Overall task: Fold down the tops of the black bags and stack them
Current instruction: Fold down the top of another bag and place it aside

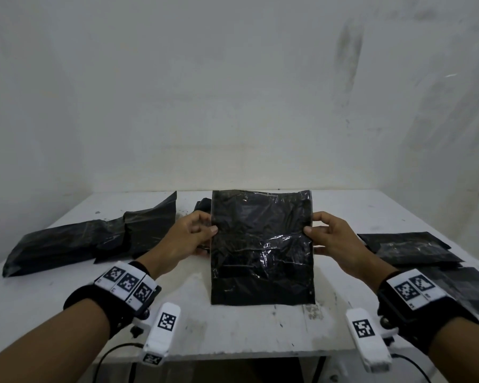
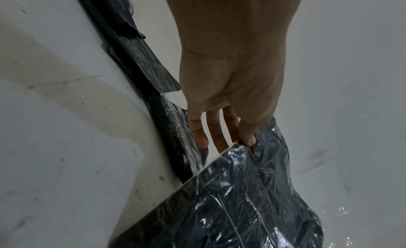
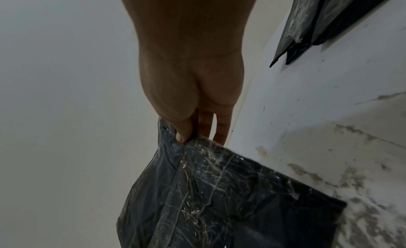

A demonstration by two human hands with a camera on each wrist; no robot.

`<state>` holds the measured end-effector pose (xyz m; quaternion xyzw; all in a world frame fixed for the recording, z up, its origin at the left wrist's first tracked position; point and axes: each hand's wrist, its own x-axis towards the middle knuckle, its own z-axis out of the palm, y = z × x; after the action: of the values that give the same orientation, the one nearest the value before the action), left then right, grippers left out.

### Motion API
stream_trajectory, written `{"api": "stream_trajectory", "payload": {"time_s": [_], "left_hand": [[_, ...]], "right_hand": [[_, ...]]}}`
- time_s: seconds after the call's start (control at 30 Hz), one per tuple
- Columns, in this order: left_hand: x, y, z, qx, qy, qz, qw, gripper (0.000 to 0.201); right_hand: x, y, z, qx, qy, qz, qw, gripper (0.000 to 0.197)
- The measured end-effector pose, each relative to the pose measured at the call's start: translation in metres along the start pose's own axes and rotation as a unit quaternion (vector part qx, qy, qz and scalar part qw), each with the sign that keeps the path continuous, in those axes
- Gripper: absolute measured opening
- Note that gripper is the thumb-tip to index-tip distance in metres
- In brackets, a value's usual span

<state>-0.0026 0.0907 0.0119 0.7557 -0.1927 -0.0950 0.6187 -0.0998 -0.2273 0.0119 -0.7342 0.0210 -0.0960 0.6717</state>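
black bag (image 1: 262, 247) upright at frame centre, bottom edge on white table (image 1: 233, 327), left hand (image 1: 187, 234) and right hand (image 1: 336, 239) pinching its side edges, thumbs in front, unfolded bags (image 1: 89, 236) lying left, flat stack (image 1: 415, 250) right

Held bag (image 1: 262, 247) centre; loose bags (image 1: 89, 239) left, stack (image 1: 415, 248) right.

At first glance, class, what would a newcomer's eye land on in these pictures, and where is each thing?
First, the shiny black bag held upright at the middle of the white table, its bottom edge on the tabletop, pinched at its sides by the left hand and the right hand. Next, the rumpled bags lying at the left, and the flat stack of bags at the right.
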Motion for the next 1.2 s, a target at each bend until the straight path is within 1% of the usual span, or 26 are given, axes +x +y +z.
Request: {"api": "stream_trajectory", "payload": {"time_s": [0.13, 0.23, 0.33, 0.43, 0.53, 0.7, 0.77, 0.87, 0.93, 1.03, 1.07, 1.13, 1.17, 1.2], "left_hand": [[0.001, 0.0, -0.001, 0.002, 0.006, -0.014, 1.0, 0.007], [0.002, 0.0, -0.002, 0.005, 0.018, -0.021, 1.0, 0.011], [0.002, 0.002, -0.003, 0.021, 0.028, -0.021, 0.999, 0.006], [0.001, 0.005, -0.002, -0.006, 0.016, -0.03, 0.999, 0.002], [0.0, 0.009, 0.0, -0.033, 0.017, -0.04, 0.998, 0.002], [-0.001, 0.01, 0.0, -0.07, 0.007, -0.069, 0.995, 0.003], [-0.002, 0.011, -0.001, -0.083, 0.007, -0.082, 0.993, 0.008], [-0.004, 0.015, -0.001, -0.124, 0.005, -0.109, 0.986, 0.019], [-0.005, 0.016, -0.002, -0.144, 0.009, -0.124, 0.982, 0.028], [-0.003, 0.017, -0.002, -0.124, 0.019, -0.127, 0.984, 0.04], [-0.003, 0.017, -0.001, -0.114, 0.017, -0.119, 0.986, 0.039], [-0.004, 0.016, 0.001, -0.095, 0.008, -0.09, 0.991, 0.026], [-0.004, 0.014, 0.001, -0.086, 0.007, -0.076, 0.993, 0.018], [-0.004, 0.011, 0.001, -0.076, 0.009, -0.065, 0.995, 0.013]], "right_hand": [[-0.001, -0.001, 0.0, -0.005, 0.001, 0.007, 1.0, 0.008], [0.0, -0.003, 0.0, -0.016, 0.011, 0.012, 1.0, 0.006], [0.002, -0.004, -0.001, -0.067, 0.032, 0.002, 0.997, 0.007], [0.004, -0.006, -0.003, -0.107, 0.057, 0.002, 0.993, 0.008], [0.001, -0.01, -0.004, -0.087, 0.051, 0.0, 0.995, 0.01], [-0.001, -0.009, -0.005, -0.069, 0.042, 0.041, 0.996, 0.014], [-0.001, -0.008, -0.006, -0.064, 0.044, 0.051, 0.996, 0.014], [-0.003, -0.008, -0.006, -0.036, 0.042, 0.061, 0.997, 0.016], [-0.004, -0.01, -0.006, -0.008, 0.041, 0.075, 0.996, 0.024], [-0.006, -0.012, -0.007, 0.03, 0.039, 0.103, 0.993, 0.036], [-0.007, -0.013, -0.008, 0.022, 0.034, 0.109, 0.993, 0.039], [-0.006, -0.012, -0.009, -0.011, 0.03, 0.109, 0.994, 0.042], [-0.005, -0.01, -0.009, -0.029, 0.036, 0.101, 0.994, 0.038], [-0.004, -0.009, -0.009, -0.041, 0.043, 0.089, 0.994, 0.03]]}}
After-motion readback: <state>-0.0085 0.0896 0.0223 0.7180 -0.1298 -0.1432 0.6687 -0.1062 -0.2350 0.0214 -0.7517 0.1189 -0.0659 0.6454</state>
